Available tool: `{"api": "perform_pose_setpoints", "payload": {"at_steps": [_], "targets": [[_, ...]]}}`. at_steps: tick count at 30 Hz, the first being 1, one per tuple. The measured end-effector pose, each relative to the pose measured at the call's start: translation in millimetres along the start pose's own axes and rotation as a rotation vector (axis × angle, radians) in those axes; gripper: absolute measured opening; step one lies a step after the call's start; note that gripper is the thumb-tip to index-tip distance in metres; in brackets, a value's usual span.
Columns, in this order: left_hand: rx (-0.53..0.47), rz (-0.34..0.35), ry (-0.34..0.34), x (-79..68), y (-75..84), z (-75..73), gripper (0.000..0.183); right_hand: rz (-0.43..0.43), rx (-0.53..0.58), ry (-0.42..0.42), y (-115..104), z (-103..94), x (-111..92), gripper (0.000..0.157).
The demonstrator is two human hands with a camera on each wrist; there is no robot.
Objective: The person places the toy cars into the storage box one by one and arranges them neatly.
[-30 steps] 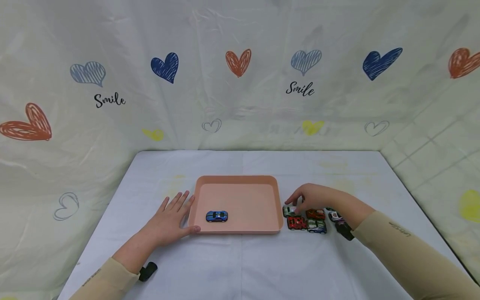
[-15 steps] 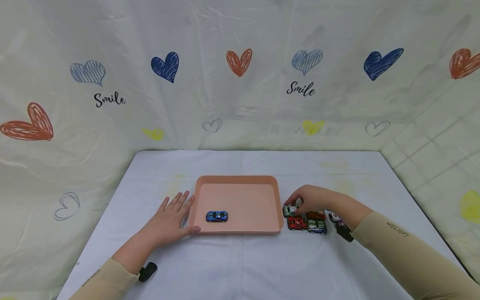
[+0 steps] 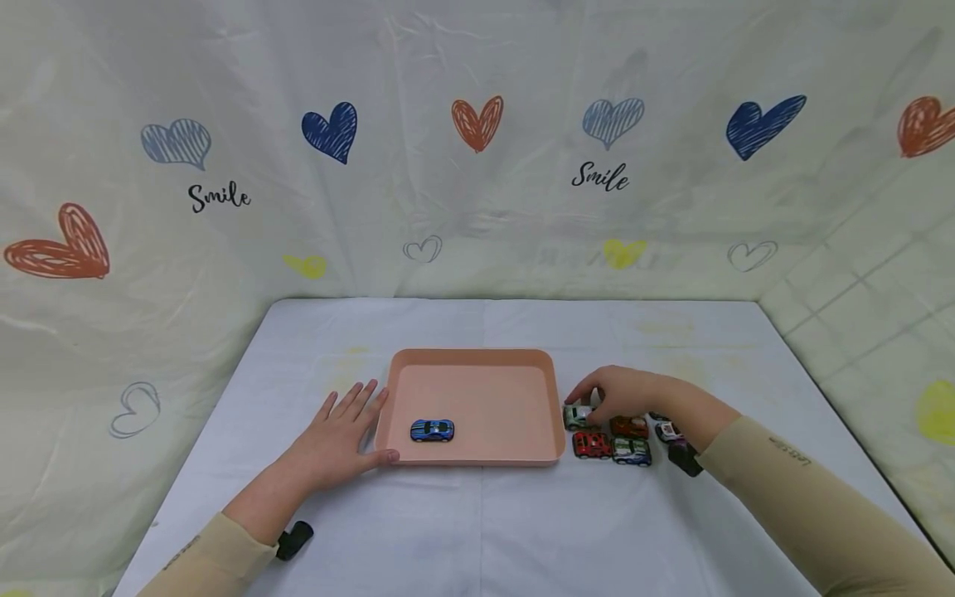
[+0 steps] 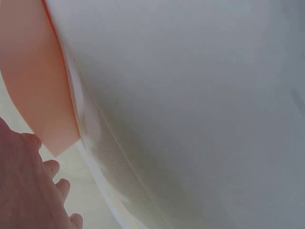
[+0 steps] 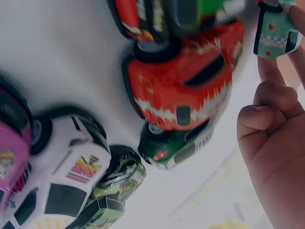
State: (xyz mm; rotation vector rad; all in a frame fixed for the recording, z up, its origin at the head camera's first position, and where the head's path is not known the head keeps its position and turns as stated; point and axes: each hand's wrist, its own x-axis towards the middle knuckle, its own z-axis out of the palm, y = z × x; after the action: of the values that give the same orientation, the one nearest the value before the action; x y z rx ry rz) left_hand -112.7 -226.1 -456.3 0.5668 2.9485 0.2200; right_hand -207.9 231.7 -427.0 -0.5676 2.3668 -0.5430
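Your right hand has its grip pinched on the pale green toy car, held between thumb and fingers; this car is located just beside the right wall of the pink tray; whether its wheels touch the white-covered desk cannot be told. Your left hand is at the tray's left side; its grip is relaxed, fingers straight and spread, with the thumb tip on the rim near the front left corner.

Inside the tray, near its front left, note the blue toy car, upright on its wheels. To the right of the tray, beneath and in front of your right hand, note the cluster of cars; the front red car stands beside the multicoloured car, with the rear red car behind the latter; the right wrist view also shows a white car beside a pink car.
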Motion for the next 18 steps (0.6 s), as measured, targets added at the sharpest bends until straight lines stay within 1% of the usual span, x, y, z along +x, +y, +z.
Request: {"api": "perform_pose_setpoints", "payload": {"at_steps": [8,13,18], "targets": [[-0.018,0.011,0.017,0.6,-1.0,1.4,0.101,-0.049,0.081,-0.005,1,-13.9,-6,0.039],[-0.027,0.023,0.023,1.5,-2.9,4.3,0.101,-0.071,0.084,-0.007,2,-21.4,-10,0.041],[-0.022,0.02,0.019,1.3,-1.8,2.4,0.1,-0.088,0.08,0.01,3,-27.8,-12,0.043]]}}
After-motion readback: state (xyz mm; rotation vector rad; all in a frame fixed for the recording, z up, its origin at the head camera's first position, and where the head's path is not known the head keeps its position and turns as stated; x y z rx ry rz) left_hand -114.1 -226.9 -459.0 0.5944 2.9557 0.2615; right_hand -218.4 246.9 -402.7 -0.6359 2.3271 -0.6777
